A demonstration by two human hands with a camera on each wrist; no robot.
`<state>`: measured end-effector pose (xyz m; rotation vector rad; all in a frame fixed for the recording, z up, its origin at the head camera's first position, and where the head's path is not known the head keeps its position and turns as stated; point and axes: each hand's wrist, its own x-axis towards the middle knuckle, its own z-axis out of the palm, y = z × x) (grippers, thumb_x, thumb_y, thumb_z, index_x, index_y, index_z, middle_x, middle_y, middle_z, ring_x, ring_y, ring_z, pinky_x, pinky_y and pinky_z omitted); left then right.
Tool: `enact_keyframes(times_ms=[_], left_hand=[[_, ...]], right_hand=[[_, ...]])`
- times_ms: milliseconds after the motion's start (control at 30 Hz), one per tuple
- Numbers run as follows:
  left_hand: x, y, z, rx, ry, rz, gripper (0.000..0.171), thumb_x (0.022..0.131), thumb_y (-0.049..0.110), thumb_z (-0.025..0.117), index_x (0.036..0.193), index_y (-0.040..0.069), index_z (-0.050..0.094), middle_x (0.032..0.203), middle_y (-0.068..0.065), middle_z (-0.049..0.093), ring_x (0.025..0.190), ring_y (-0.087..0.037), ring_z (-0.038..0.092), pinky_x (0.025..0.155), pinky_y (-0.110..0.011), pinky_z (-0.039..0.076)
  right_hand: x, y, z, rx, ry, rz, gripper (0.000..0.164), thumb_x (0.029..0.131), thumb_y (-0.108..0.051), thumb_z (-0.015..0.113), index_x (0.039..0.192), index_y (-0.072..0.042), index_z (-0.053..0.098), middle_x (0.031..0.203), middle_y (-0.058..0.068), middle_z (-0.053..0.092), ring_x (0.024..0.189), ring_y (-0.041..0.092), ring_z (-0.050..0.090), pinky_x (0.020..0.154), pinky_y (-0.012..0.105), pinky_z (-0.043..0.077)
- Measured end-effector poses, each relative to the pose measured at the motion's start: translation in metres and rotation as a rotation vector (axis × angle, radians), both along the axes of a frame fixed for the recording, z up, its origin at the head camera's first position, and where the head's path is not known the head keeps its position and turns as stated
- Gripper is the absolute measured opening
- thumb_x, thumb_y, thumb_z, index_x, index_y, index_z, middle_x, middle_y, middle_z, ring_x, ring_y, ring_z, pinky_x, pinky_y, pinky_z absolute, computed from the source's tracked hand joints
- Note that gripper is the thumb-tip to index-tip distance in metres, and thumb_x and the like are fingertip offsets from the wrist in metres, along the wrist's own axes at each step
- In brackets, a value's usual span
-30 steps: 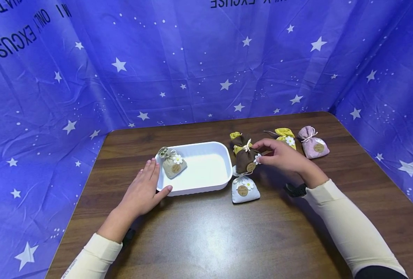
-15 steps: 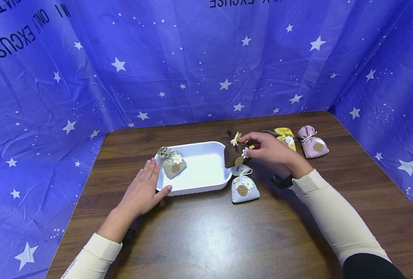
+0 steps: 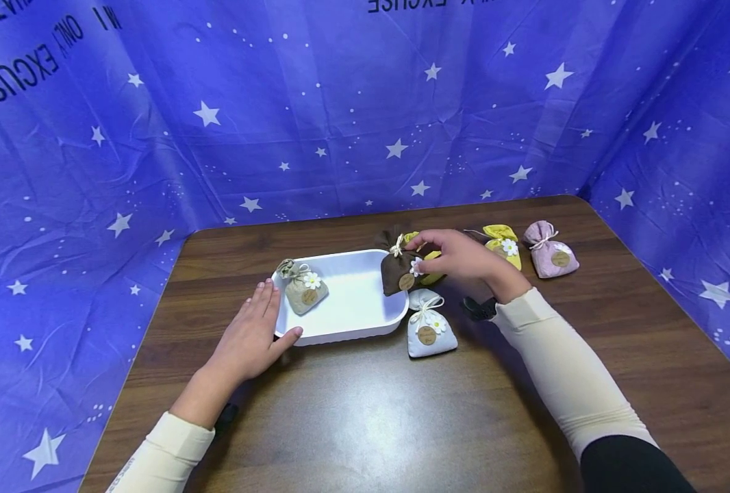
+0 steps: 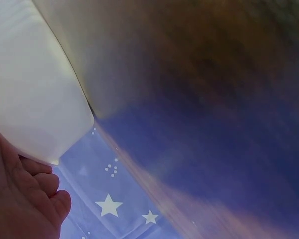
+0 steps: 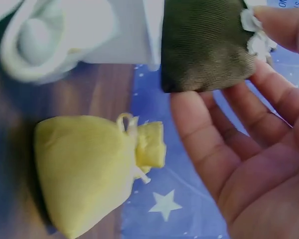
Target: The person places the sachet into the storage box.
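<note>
My left hand (image 3: 249,334) lies with straight fingers along the left end of a white tray (image 3: 349,334); in the left wrist view its fingers rest against the tray's wall (image 4: 35,84). A beige drawstring pouch (image 3: 303,298) with a daisy sits inside that end. My right hand (image 3: 463,259) pinches a dark brown pouch (image 3: 393,275) by its side near the flower, holding it over the tray's right end. The right wrist view shows thumb and fingers on the brown pouch (image 5: 204,47). Behind that hand, partly hidden, is a yellow pouch (image 5: 84,169).
A pale grey pouch (image 3: 429,335) lies just off the tray's near right corner. Farther right are another yellow pouch (image 3: 505,252) and a pink pouch (image 3: 552,259). A blue star-printed curtain (image 3: 316,123) hangs around the wooden table (image 3: 340,418).
My right hand has carried the brown pouch leftward from beside the tray to over its right end, uncovering the top of the pale grey pouch. My left hand has stayed in place.
</note>
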<state>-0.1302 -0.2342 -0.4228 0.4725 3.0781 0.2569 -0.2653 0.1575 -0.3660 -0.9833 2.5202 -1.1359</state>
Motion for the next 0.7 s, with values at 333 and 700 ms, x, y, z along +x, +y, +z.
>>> enact_keyframes(times_ms=[333,700], left_hand=[[0.000,-0.001,0.000,0.000,-0.003,0.002,0.094,0.099,0.064,0.039,0.152,-0.012,0.020,0.161,-0.028,0.009,0.149,-0.042,0.008,0.118,-0.056,0.016],[0.001,0.000,0.002,0.009,0.005,-0.001,0.093,0.099,0.062,0.041,0.152,-0.012,0.020,0.161,-0.028,0.010,0.149,-0.041,0.009,0.118,-0.055,0.016]], right_hand=[[-0.006,-0.026,0.011,0.062,0.019,0.104,0.034,0.087,-0.018,0.075,0.120,-0.011,0.067,0.118,0.003,0.067,0.107,0.022,0.059,0.094,0.046,0.046],[-0.013,-0.060,0.013,0.034,-0.039,0.149,0.034,0.085,-0.015,0.076,0.117,-0.010,0.067,0.103,0.001,0.068,0.091,0.017,0.062,0.081,0.034,0.051]])
